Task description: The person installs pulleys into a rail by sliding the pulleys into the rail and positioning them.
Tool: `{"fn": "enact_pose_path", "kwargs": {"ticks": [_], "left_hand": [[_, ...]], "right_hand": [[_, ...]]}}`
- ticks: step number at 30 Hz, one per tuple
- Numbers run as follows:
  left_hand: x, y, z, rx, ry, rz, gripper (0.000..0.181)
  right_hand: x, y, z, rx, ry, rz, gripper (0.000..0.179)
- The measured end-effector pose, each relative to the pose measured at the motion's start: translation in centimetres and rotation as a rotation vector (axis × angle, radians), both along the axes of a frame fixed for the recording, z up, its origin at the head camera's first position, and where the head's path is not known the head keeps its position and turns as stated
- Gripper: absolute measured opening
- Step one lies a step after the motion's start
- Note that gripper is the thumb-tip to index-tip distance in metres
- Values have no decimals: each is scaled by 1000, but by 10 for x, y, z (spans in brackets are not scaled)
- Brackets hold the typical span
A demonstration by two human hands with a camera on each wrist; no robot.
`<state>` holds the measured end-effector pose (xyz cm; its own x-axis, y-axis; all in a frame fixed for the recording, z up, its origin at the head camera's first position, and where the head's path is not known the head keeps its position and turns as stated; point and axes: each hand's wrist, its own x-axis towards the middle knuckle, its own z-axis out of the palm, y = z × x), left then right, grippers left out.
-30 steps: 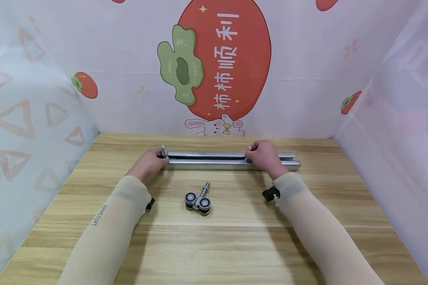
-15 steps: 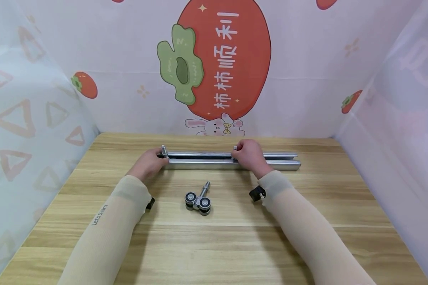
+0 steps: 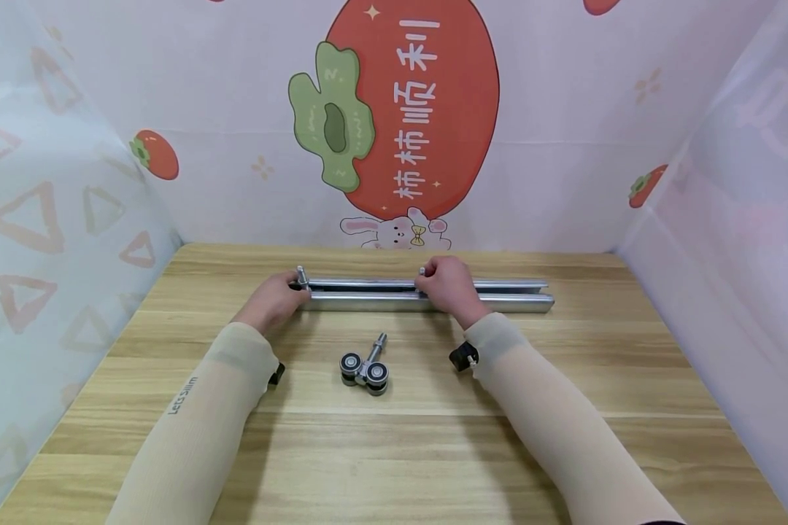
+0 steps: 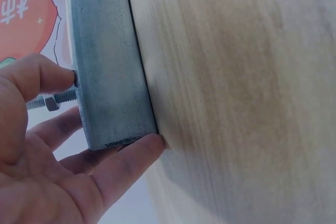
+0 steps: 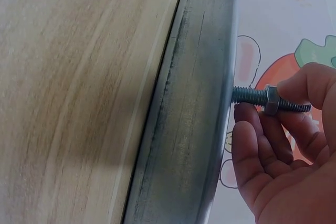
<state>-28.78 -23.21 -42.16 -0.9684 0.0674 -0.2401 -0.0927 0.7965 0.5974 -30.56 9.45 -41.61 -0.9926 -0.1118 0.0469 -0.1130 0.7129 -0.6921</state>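
Observation:
A galvanized metal rail (image 3: 368, 302) with a slot along its top lies across the back of the table. My left hand (image 3: 271, 302) holds the rail's left end; in the left wrist view the thumb lies on the upper edge and fingers reach round the end. A threaded bolt (image 4: 65, 96) with a nut sticks up beside that thumb. My right hand (image 3: 452, 286) pinches another upright bolt (image 5: 251, 95) near its nut, close to the middle of the rail. What lies below both bolts is hidden inside the rail.
Nearer on the wooden table (image 3: 394, 459) lies a loose roller trolley (image 3: 365, 370), with several wheels and a threaded bolt pointing away. A printed cloth (image 3: 545, 131) hangs behind the table, and sheeting stands on both sides.
My right hand has slid left along the rail with the bolt between its fingers, slower lately. The left hand, rail and loose trolley have stayed in place.

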Motion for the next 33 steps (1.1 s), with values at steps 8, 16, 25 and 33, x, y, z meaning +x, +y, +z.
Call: {"fn": "enact_pose_path", "kwargs": {"ticks": [8,16,25,33], "left_hand": [[0,-3,1,2,-21,7,66],[-1,-4,0,-8,-11,7,65],[-2,0,-3,9,-6,3,65],[0,0,-2,12,4,5,60]], "right_hand": [[-1,-4,1,-21,3,3,10],[-1,-5,2,-20,-20,17,8],[15,6,16,-126,10,-18,40],[43,3,25,-175,197,60,36]]}}
